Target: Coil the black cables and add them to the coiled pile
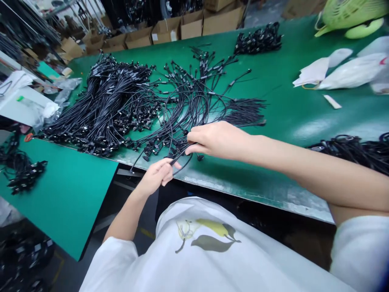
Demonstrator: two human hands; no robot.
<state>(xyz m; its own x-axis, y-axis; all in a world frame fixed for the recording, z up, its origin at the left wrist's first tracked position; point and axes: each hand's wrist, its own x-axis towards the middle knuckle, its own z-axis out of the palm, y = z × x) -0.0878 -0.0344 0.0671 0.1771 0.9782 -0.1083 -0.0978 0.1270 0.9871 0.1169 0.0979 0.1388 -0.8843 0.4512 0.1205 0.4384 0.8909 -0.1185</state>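
Cables (pixel 194 105) lay in a great black heap across the green table (pixel 291 117), thin black leads with small plugs at their ends, thickly packed on the left and looser toward the middle. The left hand (pixel 156 176) was closed around a few of them near the table's front edge, and the right hand (pixel 217 140) reached across from the side, its fingers (pixel 194 138) curled and pinching more leads just beside the left hand, with a short black plug (pixel 178 159) showing between the two. Beyond the heap sat a tight bundle (pixel 258 39) of the same kind of cable, and a dark tangle (pixel 349 150) lay at the right edge of the table. A smaller green board (pixel 60 194) at the left held one more pile (pixel 24 174), and further black cables (pixel 24 255) sat low in the corner (on the floor or in a bin, hard to say). Cardboard boxes (pixel 191 26) stood in a row behind the table, their insides out of sight. At the far right, white plastic bags (pixel 352 71) lay on the table near a green plastic basket (pixel 349 12), its inside hidden from this angle.
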